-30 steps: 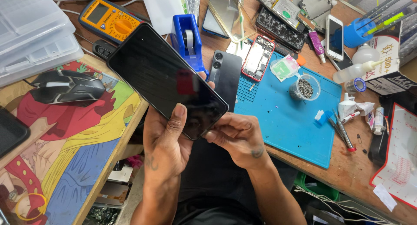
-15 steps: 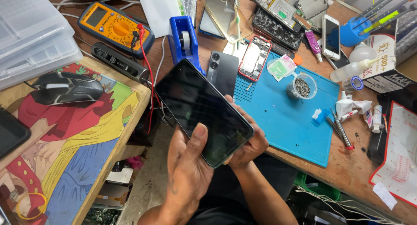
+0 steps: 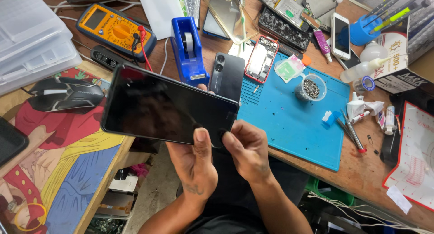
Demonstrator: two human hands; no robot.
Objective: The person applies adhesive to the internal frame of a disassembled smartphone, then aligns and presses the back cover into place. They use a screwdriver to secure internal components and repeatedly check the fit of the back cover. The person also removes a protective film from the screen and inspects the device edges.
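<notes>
A black tablet [image 3: 169,106] with a dark, blank screen is held up over the gap between the two table tops, tilted so its far end rises to the left of the hands. The left hand [image 3: 195,164] grips its near edge from below, thumb pressed flat on the glass; the right hand [image 3: 246,149] pinches the near right corner, thumb and fingertips closed on the bezel — both hands are clamped on the tablet. Just beyond the right hand lies a dark phone [image 3: 227,75] face down, beside a red-framed opened phone [image 3: 261,59] on the blue work mat [image 3: 289,125]. A blue tape dispenser [image 3: 187,49] stands past the tablet's upper edge, and a yellow multimeter [image 3: 114,29] farther left. Left of the hands, partly behind the tablet, a black mouse [image 3: 63,94] rests on a colourful cartoon-printed mat [image 3: 58,170] — well apart from both hands.
</notes>
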